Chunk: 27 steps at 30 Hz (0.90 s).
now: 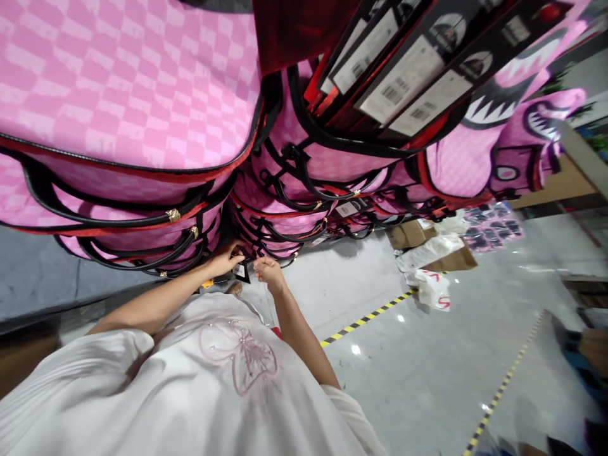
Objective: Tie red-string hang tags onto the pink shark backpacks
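My left hand [227, 259] reaches in beside the lower bags, its fingers curled and its thumb bent toward them. What it grips is too small to make out. Just below its fingertips hangs a black hang tag [241, 271] with a white label. Close on the tag's other side is my right hand [269, 272], fingers bent in a pinch; anything between them is hidden. Around both hands are stacked pink checkered bags [285, 221] with black handles, red trim and small gold-coloured fittings.
A large pink bag [128, 88] lies on the left stack. Black cards with barcode labels [399, 82] fill an open bag at upper right. Cardboard [451, 253], plastic packaging [430, 288] and yellow-black floor tape [370, 316] are on the right. More pink bags [460, 164] stand farther along.
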Motion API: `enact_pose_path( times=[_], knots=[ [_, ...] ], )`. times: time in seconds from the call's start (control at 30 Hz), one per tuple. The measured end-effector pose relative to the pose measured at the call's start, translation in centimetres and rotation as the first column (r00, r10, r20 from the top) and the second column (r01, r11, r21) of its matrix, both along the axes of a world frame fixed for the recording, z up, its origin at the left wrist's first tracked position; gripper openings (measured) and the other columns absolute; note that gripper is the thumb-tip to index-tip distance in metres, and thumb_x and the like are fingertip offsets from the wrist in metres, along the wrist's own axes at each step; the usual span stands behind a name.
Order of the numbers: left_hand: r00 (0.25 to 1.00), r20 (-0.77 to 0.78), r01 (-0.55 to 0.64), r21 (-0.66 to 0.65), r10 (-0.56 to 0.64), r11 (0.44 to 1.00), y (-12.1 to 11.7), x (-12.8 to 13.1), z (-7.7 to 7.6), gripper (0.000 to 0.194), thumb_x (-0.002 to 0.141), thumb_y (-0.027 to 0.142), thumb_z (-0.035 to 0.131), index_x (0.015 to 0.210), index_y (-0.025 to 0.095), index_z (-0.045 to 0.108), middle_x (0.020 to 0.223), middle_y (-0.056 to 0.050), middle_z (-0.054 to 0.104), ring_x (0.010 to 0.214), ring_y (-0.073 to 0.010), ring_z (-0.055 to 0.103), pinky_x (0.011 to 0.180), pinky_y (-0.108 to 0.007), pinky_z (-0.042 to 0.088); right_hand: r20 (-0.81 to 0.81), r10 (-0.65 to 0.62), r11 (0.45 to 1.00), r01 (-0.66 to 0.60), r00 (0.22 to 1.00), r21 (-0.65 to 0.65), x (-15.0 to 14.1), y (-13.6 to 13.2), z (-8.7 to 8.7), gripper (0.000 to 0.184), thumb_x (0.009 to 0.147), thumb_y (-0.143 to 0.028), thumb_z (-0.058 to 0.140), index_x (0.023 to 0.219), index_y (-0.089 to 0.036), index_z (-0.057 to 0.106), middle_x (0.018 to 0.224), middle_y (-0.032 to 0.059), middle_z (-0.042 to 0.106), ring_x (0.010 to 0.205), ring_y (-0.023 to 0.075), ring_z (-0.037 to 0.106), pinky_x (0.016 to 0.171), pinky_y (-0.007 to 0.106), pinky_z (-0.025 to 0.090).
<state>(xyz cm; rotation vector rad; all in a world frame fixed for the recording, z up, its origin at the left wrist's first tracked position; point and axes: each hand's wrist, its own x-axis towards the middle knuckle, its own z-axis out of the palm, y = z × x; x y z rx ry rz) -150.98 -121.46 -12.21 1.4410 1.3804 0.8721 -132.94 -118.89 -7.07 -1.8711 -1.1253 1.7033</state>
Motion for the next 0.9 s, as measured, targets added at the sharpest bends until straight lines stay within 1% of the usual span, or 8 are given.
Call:
enact_pose_path(
  times=[0.1,0.17,0.33,0.4,0.53,0.67,0.77,0.9],
  knots=[
    [0.998,0.017,0.053,0.043,-0.054,0.998,-0.7,-0.6,-0.8,0.049,0.076,0.021,0.061,0.125,0.021,0.05,0.114,-0.004,0.064,0.107,-0.018,0.059,0.097,-0.033,0.046,-0.134,-0.063,0.997,0.056,0.989,-0.057,0.3,0.1,-0.3,0.026,0.063,-0.03,0.073,0.08,-0.019,0.056,0.063,-0.0048,0.057,0.043,0.0067,0.048,0.04,0.018,0.033],
    [0.999,-0.005,0.052,0.054,-0.052,0.997,-1.0,-0.8,-0.9,0.046,0.076,0.017,0.059,0.122,0.021,0.052,0.116,-0.004,0.063,0.108,-0.0176,0.059,0.099,-0.032,0.045,-0.204,-0.095,0.993,0.08,0.974,-0.083,0.4,0.2,-0.4,0.029,0.064,-0.031,0.075,0.082,-0.019,0.056,0.063,-0.0051,0.058,0.044,0.0061,0.049,0.04,0.018,0.035],
    [0.985,-0.069,-0.157,0.024,0.158,0.987,-0.8,-0.3,0.1,0.023,0.084,0.021,0.055,0.107,0.02,0.061,0.105,-0.003,0.068,0.101,-0.0167,0.061,0.094,-0.03,0.047,-0.312,-0.123,0.988,0.087,0.942,-0.127,0.5,0.0,-0.7,0.026,0.066,-0.029,0.078,0.078,-0.017,0.058,0.063,-0.005,0.059,0.045,0.0057,0.051,0.041,0.017,0.038],
    [0.979,-0.062,-0.195,0.027,0.196,0.981,-0.6,-0.2,0.3,0.02,0.087,0.024,0.054,0.104,0.02,0.064,0.103,-0.003,0.069,0.098,-0.0162,0.062,0.093,-0.029,0.047,-0.336,-0.129,0.986,0.085,0.933,-0.141,0.6,-0.1,-0.7,0.026,0.066,-0.028,0.079,0.077,-0.017,0.058,0.062,-0.005,0.059,0.046,0.0057,0.051,0.041,0.017,0.039],
    [0.995,-0.047,-0.085,0.145,0.093,0.986,-0.2,-0.1,0.3,0.019,0.089,0.026,0.054,0.096,0.021,0.07,0.102,-0.003,0.07,0.096,-0.0157,0.063,0.093,-0.029,0.047,-0.368,-0.145,0.983,0.092,0.918,-0.157,0.7,-0.2,-0.4,0.026,0.067,-0.028,0.079,0.079,-0.017,0.059,0.065,-0.0048,0.06,0.049,0.0056,0.054,0.045,0.017,0.041],
    [0.983,-0.181,0.06,0.373,0.009,0.926,0.0,0.1,0.5,0.018,0.089,0.029,0.057,0.092,0.023,0.074,0.113,-0.007,0.067,0.109,-0.0201,0.056,0.102,-0.037,0.04,-0.383,-0.152,0.984,0.103,0.911,-0.145,0.4,-0.2,-0.4,0.027,0.067,-0.027,0.08,0.081,-0.017,0.06,0.065,-0.0061,0.059,0.049,0.0042,0.052,0.045,0.016,0.04],
    [0.962,-0.273,0.137,0.424,-0.018,0.895,-0.1,0.5,1.4,0.022,0.091,0.025,0.052,0.094,0.024,0.074,0.115,-0.007,0.066,0.112,-0.0218,0.053,0.102,-0.041,0.037,-0.397,-0.161,0.985,0.124,0.903,-0.118,-0.1,-0.3,-0.6,0.028,0.067,-0.027,0.079,0.083,-0.017,0.059,0.065,-0.0078,0.058,0.049,0.0031,0.05,0.045,0.015,0.04],
    [0.919,-0.393,0.157,0.439,0.032,0.885,-0.3,0.9,3.1,0.025,0.089,0.018,0.05,0.093,0.025,0.074,0.124,-0.006,0.064,0.118,-0.0258,0.047,0.102,-0.045,0.035,-0.401,-0.184,0.981,0.144,0.898,-0.128,-0.6,-0.5,-0.7,0.029,0.065,-0.025,0.08,0.081,-0.018,0.057,0.062,-0.0081,0.057,0.047,0.0042,0.05,0.044,0.016,0.039]
  ],
)
